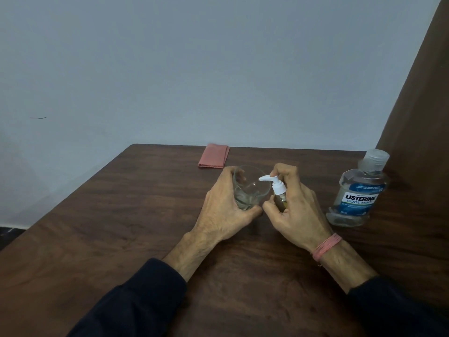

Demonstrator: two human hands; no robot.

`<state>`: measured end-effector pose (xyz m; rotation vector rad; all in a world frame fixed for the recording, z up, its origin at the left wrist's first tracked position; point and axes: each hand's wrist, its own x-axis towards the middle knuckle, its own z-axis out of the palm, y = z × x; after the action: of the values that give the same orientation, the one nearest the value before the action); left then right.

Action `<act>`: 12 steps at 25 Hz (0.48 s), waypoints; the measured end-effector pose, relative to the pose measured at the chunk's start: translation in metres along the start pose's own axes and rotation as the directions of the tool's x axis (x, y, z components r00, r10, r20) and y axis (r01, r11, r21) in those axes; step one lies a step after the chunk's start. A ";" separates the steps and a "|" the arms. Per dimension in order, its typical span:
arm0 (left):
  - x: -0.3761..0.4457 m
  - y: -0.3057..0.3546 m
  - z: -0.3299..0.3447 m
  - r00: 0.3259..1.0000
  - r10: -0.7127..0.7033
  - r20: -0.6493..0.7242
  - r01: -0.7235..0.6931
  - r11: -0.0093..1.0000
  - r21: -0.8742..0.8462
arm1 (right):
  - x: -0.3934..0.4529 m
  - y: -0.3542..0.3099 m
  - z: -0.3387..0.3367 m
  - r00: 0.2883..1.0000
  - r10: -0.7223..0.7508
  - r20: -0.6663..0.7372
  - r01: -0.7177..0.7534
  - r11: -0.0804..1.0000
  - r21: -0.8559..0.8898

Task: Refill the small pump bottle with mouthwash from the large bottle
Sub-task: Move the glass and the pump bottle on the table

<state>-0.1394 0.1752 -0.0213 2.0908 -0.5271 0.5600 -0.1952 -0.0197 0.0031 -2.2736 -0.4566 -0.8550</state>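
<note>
A: Dark wood worktop (121, 215), pale wall behind. Where was the small pump bottle (279, 195)?

B: In the right hand (291, 210), held upright just above the worktop. Fingers curled round the body, forefinger up on the white pump head (268, 179). Nozzle pointed left over the rim of the glass (250, 188).

A: And the left hand (223, 210)?

B: Wrapped around the clear glass, which stood on the worktop. Thumb at the near base, fingers on the far side. Glass and pump bottle were just beside each other.

A: Anything in the glass?

B: Couldn't tell, too see-through.

A: The large bottle (357, 193)?

B: On the worktop, to the right of the right hand, apart from it. Clear cap on, blue label, little liquid showing.

A: Other items?

B: Folded pink cloth (213, 156) at the far edge. Pink band (326, 246) on the right wrist, dark sleeves (136, 302) on both arms.
</note>
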 end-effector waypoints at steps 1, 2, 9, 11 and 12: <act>0.000 0.000 0.000 1.000 0.011 0.000 -0.011 1.000 -0.004 | 0.000 0.000 0.001 1.000 0.008 -0.002 -0.008 1.000 0.000; -0.001 0.001 -0.001 1.000 0.018 0.002 -0.018 1.000 -0.005 | 0.001 0.001 0.001 1.000 0.019 -0.005 -0.019 1.000 0.002; -0.003 0.004 0.000 1.000 0.018 0.010 -0.017 1.000 -0.014 | 0.001 0.003 0.002 0.999 0.049 -0.007 -0.050 0.999 -0.020; -0.003 0.004 0.000 0.999 0.027 0.023 -0.027 0.999 -0.029 | 0.001 0.003 0.003 0.998 0.054 -0.017 -0.054 0.998 -0.012; -0.002 0.004 0.000 0.999 0.025 0.030 -0.024 0.999 -0.030 | 0.001 0.004 0.002 0.998 0.055 -0.021 -0.055 0.998 0.000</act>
<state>-0.1436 0.1731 -0.0201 2.0695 -0.5761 0.5323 -0.1914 -0.0208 0.0011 -2.2648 -0.3822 -0.8507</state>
